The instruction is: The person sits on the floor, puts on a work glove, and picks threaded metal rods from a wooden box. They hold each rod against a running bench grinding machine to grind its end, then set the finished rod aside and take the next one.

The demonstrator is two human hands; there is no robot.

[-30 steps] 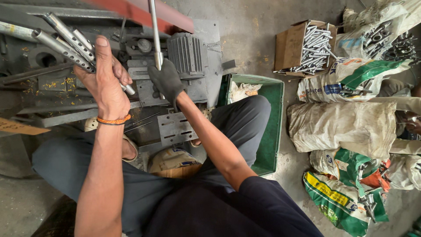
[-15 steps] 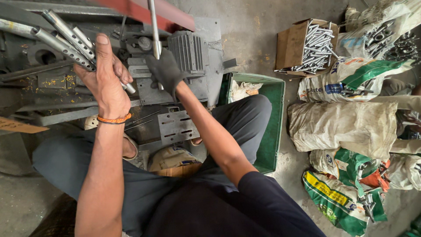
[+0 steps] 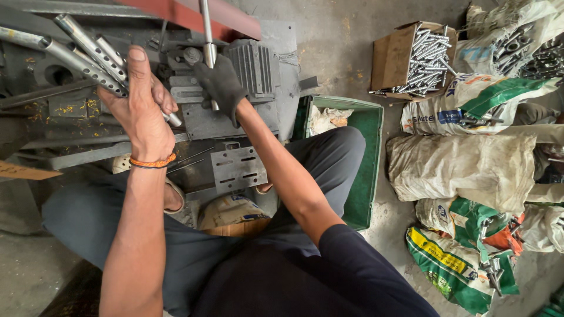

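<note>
At press machine | left hand [image 3: 141, 108] gripping perforated steel tubes [image 3: 88, 44] | gloved right hand [image 3: 222, 85] clasping lever [image 3: 207, 35] | risk: fingers pinched if tubes slip.

Sacks [image 3: 452, 170] and green bin [image 3: 367, 170] crowd the right; machine [image 3: 247, 105] blocks ahead.

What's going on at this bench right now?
A seated person works at a grey metal bench machine. The bare left hand grips a bundle of perforated silver metal tubes over the machine. The right hand, in a dark glove, holds the machine's upright steel lever rod. A green plastic crate sits by the right knee; a cardboard box of similar silver parts and filled sacks lie on the floor.
</note>
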